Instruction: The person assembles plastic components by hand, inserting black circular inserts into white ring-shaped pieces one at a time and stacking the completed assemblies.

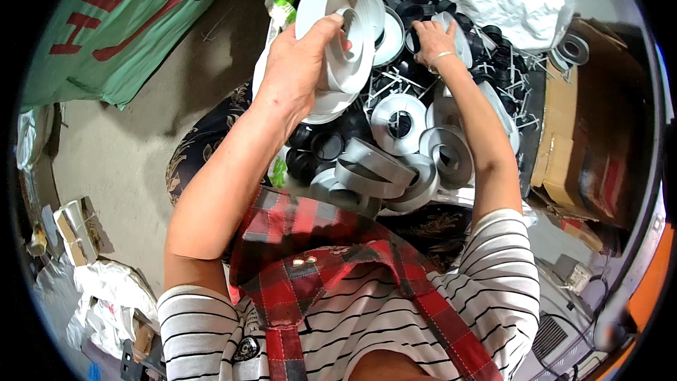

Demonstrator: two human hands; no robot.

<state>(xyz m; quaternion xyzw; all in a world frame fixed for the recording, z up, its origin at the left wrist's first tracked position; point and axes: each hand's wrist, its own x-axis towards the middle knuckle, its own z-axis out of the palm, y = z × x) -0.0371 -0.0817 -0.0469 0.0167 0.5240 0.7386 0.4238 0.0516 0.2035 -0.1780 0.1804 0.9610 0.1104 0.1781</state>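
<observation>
My left hand (pixel 302 63) is closed on the near-left side of a white plastic ring (pixel 316 4) with a deep wall and a raised collar in its middle. This ring is tilted, and another pale round part (pixel 331 107) shows just under it. Over the far side of the pile, my right hand (pixel 434 44) reaches down with its fingers apart. It rests among black plastic caps (pixel 409 11) and beside a grey ring (pixel 462 44). Its fingertips partly disappear among the parts. Nearer me lie several grey flanged rings, one a flat disc (pixel 384 118) with a central hole.
Thin white plastic sprues (pixel 395 85) are scattered through the pile. A white sack (pixel 501 0) lies behind it. At the right stands an open cardboard box (pixel 560 113), with a grey flanged ring (pixel 572 49) by its edge. A big green sack (pixel 120 28) fills the far left.
</observation>
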